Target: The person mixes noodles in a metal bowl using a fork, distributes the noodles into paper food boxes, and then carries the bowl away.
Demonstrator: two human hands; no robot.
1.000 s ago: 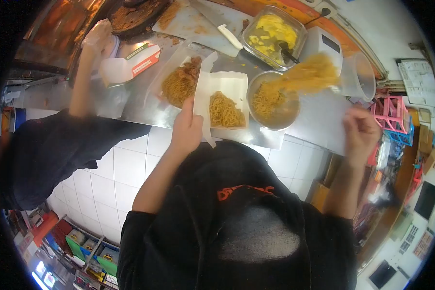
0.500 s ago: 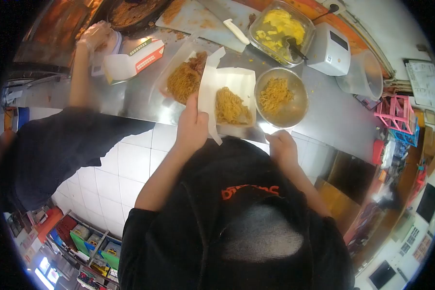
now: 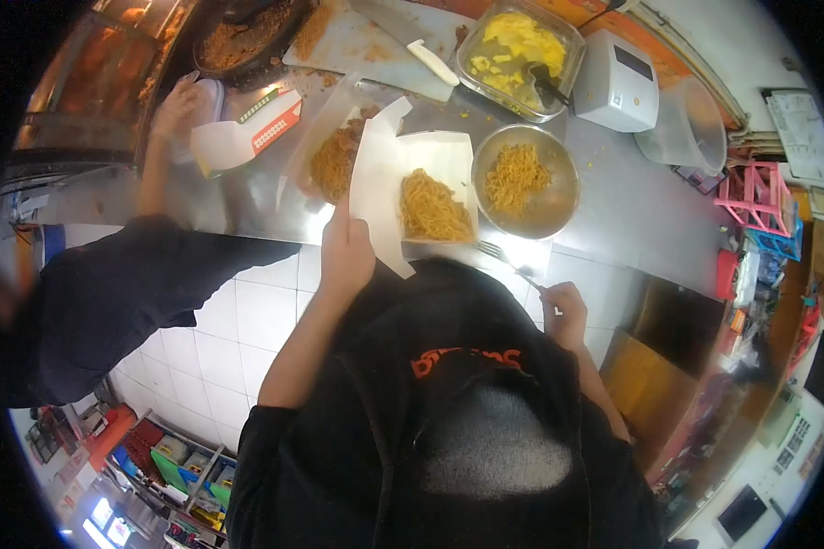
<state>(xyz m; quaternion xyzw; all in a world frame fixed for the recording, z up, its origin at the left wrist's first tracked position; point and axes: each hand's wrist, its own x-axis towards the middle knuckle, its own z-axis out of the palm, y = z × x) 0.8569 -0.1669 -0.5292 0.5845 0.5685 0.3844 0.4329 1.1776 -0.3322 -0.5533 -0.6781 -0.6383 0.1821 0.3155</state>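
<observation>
Within right hand (image 3: 566,311), one fork (image 3: 522,274)

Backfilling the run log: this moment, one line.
left hand: holds open white cardboard box of yellow noodles | right hand: holds silver metal fork | round steel bowl: more noodles inside, beside box
</observation>
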